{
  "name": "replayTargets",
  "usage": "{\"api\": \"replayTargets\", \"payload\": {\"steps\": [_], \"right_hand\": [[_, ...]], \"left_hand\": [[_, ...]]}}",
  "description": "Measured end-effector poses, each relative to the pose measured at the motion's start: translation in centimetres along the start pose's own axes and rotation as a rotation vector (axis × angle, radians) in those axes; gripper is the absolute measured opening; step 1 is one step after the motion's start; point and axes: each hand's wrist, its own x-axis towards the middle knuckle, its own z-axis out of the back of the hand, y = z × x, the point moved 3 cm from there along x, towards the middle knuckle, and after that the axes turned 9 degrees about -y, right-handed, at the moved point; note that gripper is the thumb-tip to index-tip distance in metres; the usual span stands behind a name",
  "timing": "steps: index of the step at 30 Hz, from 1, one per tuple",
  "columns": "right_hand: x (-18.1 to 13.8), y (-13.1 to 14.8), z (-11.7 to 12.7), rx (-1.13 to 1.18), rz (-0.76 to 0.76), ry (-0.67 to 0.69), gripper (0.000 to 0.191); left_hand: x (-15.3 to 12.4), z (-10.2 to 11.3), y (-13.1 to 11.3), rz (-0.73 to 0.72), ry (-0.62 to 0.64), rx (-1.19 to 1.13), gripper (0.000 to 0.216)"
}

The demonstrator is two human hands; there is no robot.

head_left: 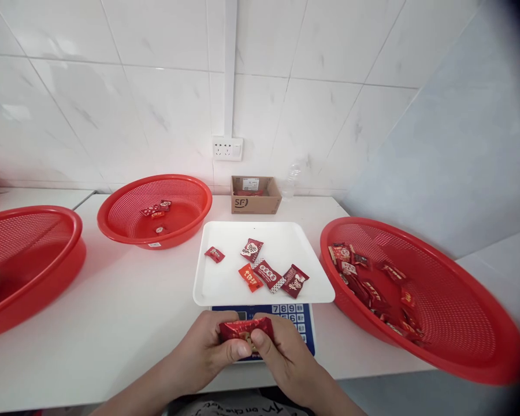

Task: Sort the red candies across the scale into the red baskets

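Marbled tiles [164, 115] back a white table [112, 312]. In front of the white tray [223, 286], the left hand [214, 341] and right hand [286, 349] grasp a red packet [238, 329] with their fingers; other packets [267, 275] lie on the tray, a red basket [463, 306] right of it.

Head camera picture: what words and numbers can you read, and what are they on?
"SF": cardboard box
"7 8 9", "5 6": blue scale
"on the dot": clothing
Too small or blurred to read: held packet, loose packets, box label, basket label, scale's other keys.
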Motion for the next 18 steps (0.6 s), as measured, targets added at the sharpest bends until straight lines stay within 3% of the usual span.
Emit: {"api": "replayTargets", "payload": {"steps": [6, 12, 15, 18], "right_hand": [[0.5, -0.2, 0.3, -0.092, 0.031, -0.062, 0.041], [2.7, -0.9, 3.2, -0.467, 0.155, -0.376, 0.023], [4.1, -1.5, 3.1, -0.627, 0.134, -0.291, 0.016], [5.1, -2.0, 2.3, -0.725, 0.099, -0.173, 0.016]], "left_hand": [[0.1, 1.0, -0.4, 0.016, -0.083, 0.113, 0.055], [0.9, 4.3, -1.1, -0.076, -0.377, 0.645, 0.043], [1.5, 5.4, -1.2, -0.144, -0.461, 0.876, 0.041], [2.2, 5.8, -1.0, -0.193, -0.464, 1.007, 0.041]]}}
